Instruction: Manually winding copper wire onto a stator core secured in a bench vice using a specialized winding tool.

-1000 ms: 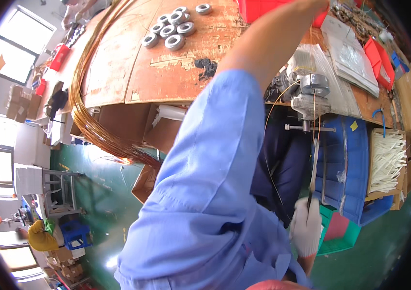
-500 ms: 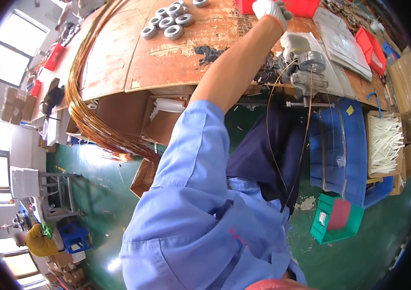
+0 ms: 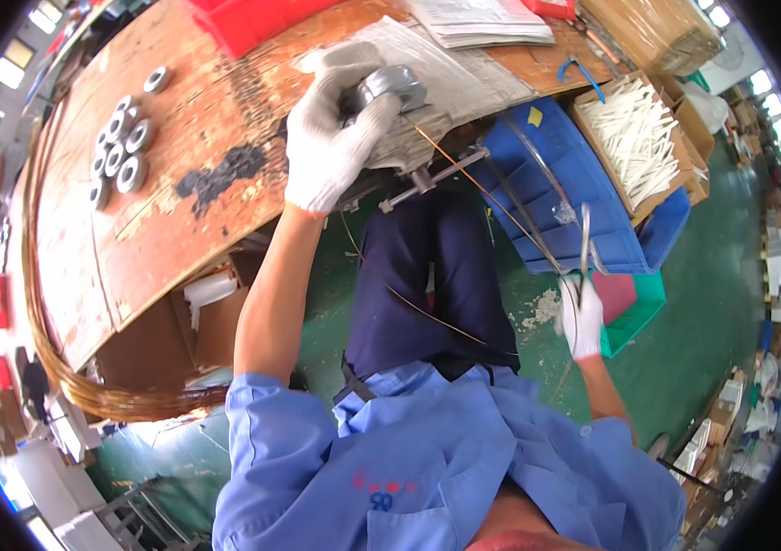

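My left hand (image 3: 331, 147), in a white knit glove, is closed around a grey ring (image 3: 395, 87) on a clamp at the bench edge. Its thumb lies against the ring's near side. Copper wire (image 3: 450, 163) runs from beside the ring down to the right. At its far end my gloved right hand (image 3: 582, 317) is closed on the wire, low and out to the side near a green crate. A pale, thin curved strip (image 3: 585, 234) rises by that hand; I cannot make out what it is. Another length of wire (image 3: 432, 317) crosses my lap.
Several grey rings (image 3: 119, 147) lie on the worn wooden bench (image 3: 156, 243). A copper wire bundle (image 3: 87, 395) hangs over its left end. Red bin (image 3: 253, 23) at the back; blue crate (image 3: 556, 197), box of white strips (image 3: 634, 138) and green crate (image 3: 643, 312) to the right.
My left hand has come back from the red bin to the grey ring. My right hand now shows, pulled out to the right with the wire. The view has swung round.
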`<state>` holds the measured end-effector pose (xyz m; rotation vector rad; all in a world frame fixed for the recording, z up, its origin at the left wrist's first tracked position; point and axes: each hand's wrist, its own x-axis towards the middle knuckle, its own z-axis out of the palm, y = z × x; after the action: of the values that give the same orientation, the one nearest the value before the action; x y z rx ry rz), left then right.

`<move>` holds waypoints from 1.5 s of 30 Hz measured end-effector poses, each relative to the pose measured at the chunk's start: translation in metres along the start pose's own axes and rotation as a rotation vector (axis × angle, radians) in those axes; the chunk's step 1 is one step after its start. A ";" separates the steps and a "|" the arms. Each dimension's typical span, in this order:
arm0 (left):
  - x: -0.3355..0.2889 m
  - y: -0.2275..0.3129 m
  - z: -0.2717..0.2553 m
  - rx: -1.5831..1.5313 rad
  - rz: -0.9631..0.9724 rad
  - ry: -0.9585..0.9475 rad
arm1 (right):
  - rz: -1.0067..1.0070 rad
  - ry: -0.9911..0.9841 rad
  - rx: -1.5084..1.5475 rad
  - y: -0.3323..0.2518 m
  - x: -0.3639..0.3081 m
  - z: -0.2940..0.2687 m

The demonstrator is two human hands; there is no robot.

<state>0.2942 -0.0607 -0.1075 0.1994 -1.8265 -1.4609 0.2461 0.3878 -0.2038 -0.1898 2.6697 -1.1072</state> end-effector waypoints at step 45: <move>0.170 -0.040 0.009 -0.914 -0.487 0.231 | -0.072 -0.653 0.621 -0.265 0.017 0.065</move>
<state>0.1581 -0.1619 -0.0646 0.3398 -0.8124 -2.3445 0.2544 0.1539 -0.0627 -0.4371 1.6874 -1.5129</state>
